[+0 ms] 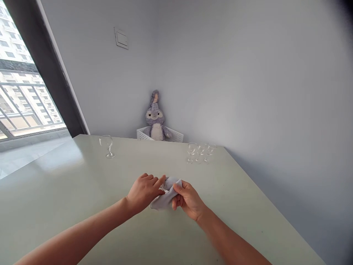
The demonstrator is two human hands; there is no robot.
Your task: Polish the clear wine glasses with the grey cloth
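A pale grey cloth (164, 200) is bunched around a clear stemmed glass (163, 186), and only a small part of the glass shows. My left hand (143, 192) is closed on the glass from the left, its thumb and forefinger at the visible part. From the right, my right hand (189, 200) pinches the cloth between thumb and curled fingers. Both hands are close together over the middle of the table. Most of the glass is hidden by the cloth and fingers.
One upright stemmed glass (108, 146) stands at the table's (132, 243) far left. Three more glasses (200, 150) stand close together at the far right. Behind the back edge, a plush toy (157, 129) sits in a white perforated basket (176, 136). Walls (248, 92) rise beyond.
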